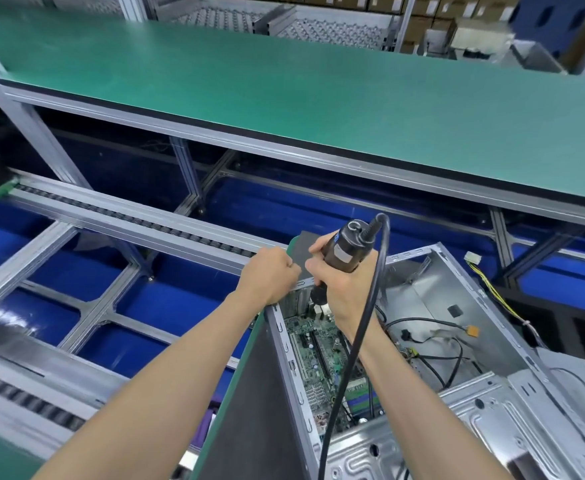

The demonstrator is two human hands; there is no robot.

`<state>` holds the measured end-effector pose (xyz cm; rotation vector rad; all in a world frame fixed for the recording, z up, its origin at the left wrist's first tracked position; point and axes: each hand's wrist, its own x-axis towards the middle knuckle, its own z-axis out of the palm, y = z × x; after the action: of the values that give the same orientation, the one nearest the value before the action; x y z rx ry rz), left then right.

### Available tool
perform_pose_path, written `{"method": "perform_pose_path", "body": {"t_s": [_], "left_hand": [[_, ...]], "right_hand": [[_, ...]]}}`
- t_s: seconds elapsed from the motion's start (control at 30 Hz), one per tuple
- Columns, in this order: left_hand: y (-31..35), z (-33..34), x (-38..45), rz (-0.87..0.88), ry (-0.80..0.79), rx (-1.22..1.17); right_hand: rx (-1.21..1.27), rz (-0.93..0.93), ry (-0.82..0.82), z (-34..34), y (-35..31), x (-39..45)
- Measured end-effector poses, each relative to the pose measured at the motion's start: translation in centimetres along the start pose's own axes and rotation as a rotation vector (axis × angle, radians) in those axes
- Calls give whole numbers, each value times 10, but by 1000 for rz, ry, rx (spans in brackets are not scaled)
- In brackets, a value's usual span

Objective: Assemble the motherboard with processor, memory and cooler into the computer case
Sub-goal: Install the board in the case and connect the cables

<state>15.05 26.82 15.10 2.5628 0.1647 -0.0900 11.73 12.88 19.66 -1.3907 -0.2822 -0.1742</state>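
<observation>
One head-worn camera looks forward and steeply down from the person's own standpoint, close enough that both forearms run in from the bottom edge. The computer case (440, 327) fills the lower right, near the lens; a green shelf (284, 81) crosses the upper half, farther off. The wide-angle lens bends straight rails at the edges.

Both arms outstretched, left hand (270, 271) fisted, right hand (344, 287) gripping
</observation>
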Motion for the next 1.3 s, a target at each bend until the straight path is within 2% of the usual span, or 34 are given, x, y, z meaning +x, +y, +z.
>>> {"method": "perform_pose_path", "body": {"t_s": [0.13,0.2,0.5,0.83,0.97,1.07,1.2,1.27,1.3], "left_hand": [[1,-3,0,27,-59,51],[1,-3,0,21,-65,48],[1,-1,0,-31,-34,-13],[1,-5,1,80,-104,168],[1,-3,-1,21,-55,78],[3,-3,-6,-3,43,63],[6,-8,-14,151,196,158],[10,-13,-17,141,312,-53],[12,-16,-19,57,357,-302]], "right_hand": [[-52,16,-227,-4,-3,7],[-42,46,-275,-4,-5,10],[-37,28,-245,-7,-1,10],[-96,-5,-247,0,5,6],[-48,20,-233,-4,2,7],[12,34,-160,-14,-2,5],[179,26,156,-33,-12,-3],[317,29,288,-50,-23,-6],[394,44,329,-59,-30,-8]]}}
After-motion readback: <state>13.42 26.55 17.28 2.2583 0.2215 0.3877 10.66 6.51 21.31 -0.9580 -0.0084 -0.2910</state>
